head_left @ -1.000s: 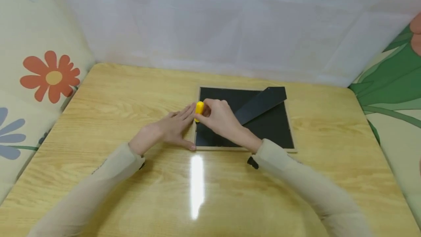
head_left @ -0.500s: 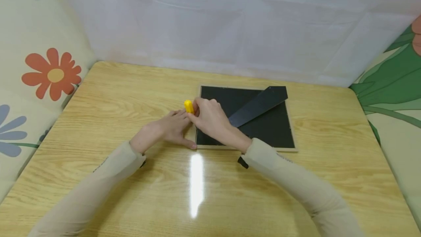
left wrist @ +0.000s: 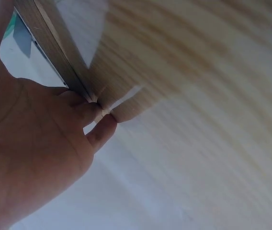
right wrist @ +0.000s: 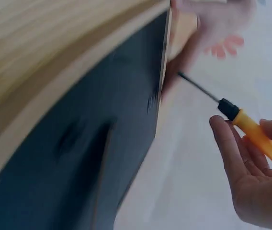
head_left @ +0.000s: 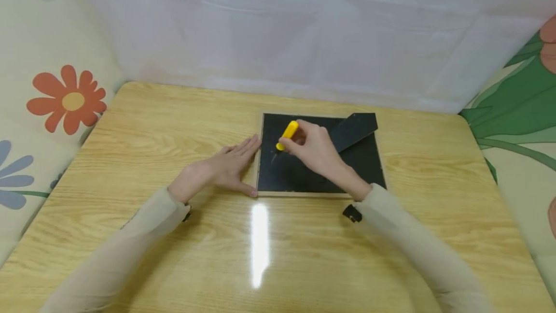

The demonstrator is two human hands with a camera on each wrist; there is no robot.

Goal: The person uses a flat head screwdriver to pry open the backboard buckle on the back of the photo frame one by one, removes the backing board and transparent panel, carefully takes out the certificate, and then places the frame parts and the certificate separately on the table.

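A picture frame (head_left: 299,194) with a light wooden rim and black backing lies face down on the table. Its black easel leg (head_left: 357,132) slants across the backing. My left hand (head_left: 230,170) rests on the table, fingers extended against the frame's left edge; the left wrist view shows fingertips at the frame's side (left wrist: 54,45). With thumb and fingers, my right hand (head_left: 319,151) holds a yellow-handled screwdriver (head_left: 287,134) above the left part of the backing. In the right wrist view, the thin dark shaft (right wrist: 198,86) of the screwdriver points away from the fingers, clear of the backing.
The wood-grain table (head_left: 173,124) extends around the frame, with a bright light reflection in front of it. White cloth (head_left: 278,33) hangs behind the table. Walls with painted flowers (head_left: 71,100) stand at both sides.
My right hand went left with the screwdriver to the frame's left edge, over the left fingers, then came back right, above the backing. The left hand stayed at the edge.
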